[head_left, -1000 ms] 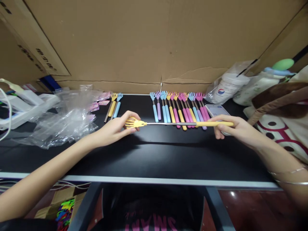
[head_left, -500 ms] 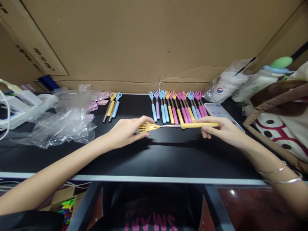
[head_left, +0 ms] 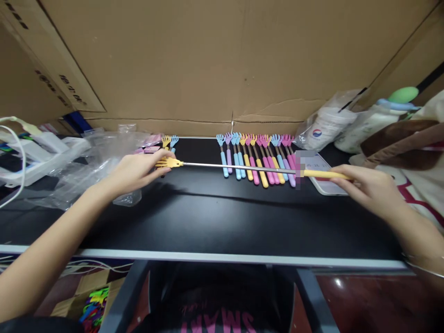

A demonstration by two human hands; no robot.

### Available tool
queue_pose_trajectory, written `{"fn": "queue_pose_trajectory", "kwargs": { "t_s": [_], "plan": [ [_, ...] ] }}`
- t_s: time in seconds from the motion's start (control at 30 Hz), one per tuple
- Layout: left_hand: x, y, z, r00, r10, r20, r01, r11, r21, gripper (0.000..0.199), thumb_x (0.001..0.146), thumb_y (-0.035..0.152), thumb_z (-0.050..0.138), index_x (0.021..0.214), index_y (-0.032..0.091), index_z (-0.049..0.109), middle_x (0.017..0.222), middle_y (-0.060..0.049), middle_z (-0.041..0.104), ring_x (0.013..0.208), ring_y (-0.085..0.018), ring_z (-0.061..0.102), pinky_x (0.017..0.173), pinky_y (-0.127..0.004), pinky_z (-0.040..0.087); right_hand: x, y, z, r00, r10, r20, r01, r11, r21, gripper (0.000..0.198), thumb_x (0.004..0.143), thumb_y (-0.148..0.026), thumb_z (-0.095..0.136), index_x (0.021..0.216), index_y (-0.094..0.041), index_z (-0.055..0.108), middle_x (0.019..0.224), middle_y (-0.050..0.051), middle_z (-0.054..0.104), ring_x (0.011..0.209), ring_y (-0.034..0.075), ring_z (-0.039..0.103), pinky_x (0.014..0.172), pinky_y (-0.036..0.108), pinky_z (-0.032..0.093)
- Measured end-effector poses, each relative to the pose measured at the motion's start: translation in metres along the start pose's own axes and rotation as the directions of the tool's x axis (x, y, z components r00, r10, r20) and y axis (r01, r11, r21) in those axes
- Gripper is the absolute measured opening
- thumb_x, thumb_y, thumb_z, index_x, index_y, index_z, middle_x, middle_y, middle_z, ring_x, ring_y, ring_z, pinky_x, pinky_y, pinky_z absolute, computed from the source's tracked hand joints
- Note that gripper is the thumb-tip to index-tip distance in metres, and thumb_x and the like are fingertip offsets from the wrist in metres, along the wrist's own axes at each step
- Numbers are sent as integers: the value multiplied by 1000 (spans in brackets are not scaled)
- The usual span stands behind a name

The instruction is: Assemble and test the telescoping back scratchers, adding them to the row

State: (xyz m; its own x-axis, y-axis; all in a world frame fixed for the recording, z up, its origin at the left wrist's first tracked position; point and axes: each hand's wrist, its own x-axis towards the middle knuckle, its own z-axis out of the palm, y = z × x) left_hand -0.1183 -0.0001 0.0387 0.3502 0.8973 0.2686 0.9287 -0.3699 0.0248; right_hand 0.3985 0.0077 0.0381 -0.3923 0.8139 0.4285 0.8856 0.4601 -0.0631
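A yellow telescopic back scratcher (head_left: pixel 239 168) stretches level above the black table, its metal rod drawn out long. My left hand (head_left: pixel 138 173) is closed on its claw-shaped head at the left. At the other end my right hand (head_left: pixel 371 187) pinches the yellow handle. Behind the rod lies a row of back scratchers (head_left: pixel 255 159) in blue, purple, pink and yellow, heads toward the cardboard wall. Further left, a yellow and a blue back scratcher (head_left: pixel 174 141) lie partly hidden by my left hand.
Clear plastic bags (head_left: pixel 104 157) are heaped on the left beside a white power strip (head_left: pixel 41 157). A phone (head_left: pixel 322 185) lies under the handle at right. Behind it stand a bagged cup (head_left: pixel 324 127) and a bottle (head_left: pixel 374 122). A cloth bag (head_left: pixel 426 152) fills the right edge.
My hands have moved apart, left hand leftward and right hand rightward. The back scratcher's rod between them has become much longer.
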Motion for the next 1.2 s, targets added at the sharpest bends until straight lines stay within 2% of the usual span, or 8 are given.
{"fn": "queue_pose_trajectory", "kwargs": {
  "t_s": [0.1,0.23,0.4,0.57,0.7,0.8,1.0,1.2],
  "plan": [
    [-11,-12,-2,998,-38,48,40,998,-45,40,88,53,39,117,28,50,84,0,69,66,-21,61,58,-23,33,-6,19,-3,999,29,19,-28,999,-23,44,84,-58,38,92,-22,62,79,7,65,62,18,56,58,30,37],
    [-15,-17,-7,998,-68,10,68,998,0,40,86,54,43,116,29,52,80,1,67,62,-20,59,56,-20,29,-7,25,-7,999,17,37,-14,998,-69,41,84,-58,35,88,-23,57,79,8,63,67,20,55,61,31,39],
    [-18,-36,-12,992,-111,-55,119,979,165,40,87,52,45,118,28,51,64,2,59,54,-19,53,50,-18,23,-12,35,-13,1000,12,-15,-16,940,-342,33,86,-50,33,86,-24,52,84,9,60,73,20,53,53,29,32],
    [-30,-60,-17,959,-279,-54,282,916,287,44,87,57,42,119,27,48,72,0,62,61,-19,56,49,-17,22,-20,58,-21,1000,16,9,-10,900,-436,30,87,-43,30,79,-22,50,80,12,57,69,20,51,51,29,31],
    [-38,-66,-28,906,-420,48,370,842,392,54,92,56,22,130,21,39,91,-7,66,70,-21,58,53,-19,23,-19,64,-22,999,-13,-40,-9,870,-494,34,87,-45,25,75,-21,47,73,9,53,65,19,48,50,28,29],
    [-44,-70,-35,871,-486,72,416,808,418,59,93,56,13,133,18,34,101,-12,65,72,-22,58,53,-20,25,-16,62,-21,998,-25,-50,-6,846,-533,37,88,-43,22,74,-20,48,71,9,53,65,19,47,49,27,29],
    [-50,-85,-39,873,-488,17,433,788,438,57,93,56,14,131,21,37,107,-11,63,69,-18,54,53,-18,24,-18,58,-22,998,-14,-57,-23,797,-604,39,90,-42,21,78,-18,50,72,9,52,68,20,48,49,27,28],
    [-45,-89,-43,894,-443,-69,419,773,476,51,94,52,20,130,22,39,95,-7,64,59,-13,46,52,-16,20,-24,54,-22,997,15,-82,-63,782,-620,35,92,-38,21,78,-18,47,73,9,53,64,18,45,51,28,28]
  ]
}}
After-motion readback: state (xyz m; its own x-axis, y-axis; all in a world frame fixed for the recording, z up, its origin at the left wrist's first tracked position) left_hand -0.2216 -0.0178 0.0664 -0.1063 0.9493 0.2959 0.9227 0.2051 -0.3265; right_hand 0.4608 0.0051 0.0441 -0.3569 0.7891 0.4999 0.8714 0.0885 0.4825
